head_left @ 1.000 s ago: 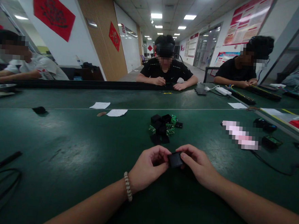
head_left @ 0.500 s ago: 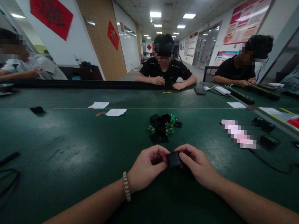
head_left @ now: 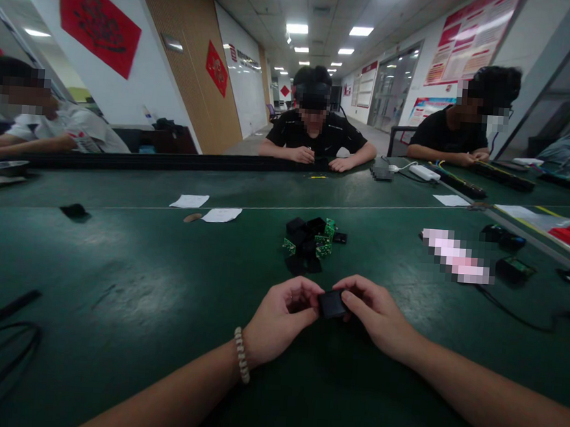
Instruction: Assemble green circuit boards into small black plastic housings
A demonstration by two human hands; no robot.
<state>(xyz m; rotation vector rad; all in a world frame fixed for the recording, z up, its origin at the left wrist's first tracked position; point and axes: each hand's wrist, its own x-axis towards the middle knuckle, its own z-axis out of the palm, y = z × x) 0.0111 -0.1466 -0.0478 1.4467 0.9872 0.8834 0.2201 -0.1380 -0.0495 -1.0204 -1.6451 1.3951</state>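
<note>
From where I stand, the left hand [head_left: 277,320] and right hand [head_left: 380,314] each have their grip pinching a side of the small black box [head_left: 331,304] over the green counter [head_left: 213,260]; it looks light, stiff, perhaps slick, best held by opposite edges.

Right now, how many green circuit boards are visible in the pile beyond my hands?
3 that I can tell apart: a left board, an upper-right board, a lower-right board; more may hide among the black parts.
</note>
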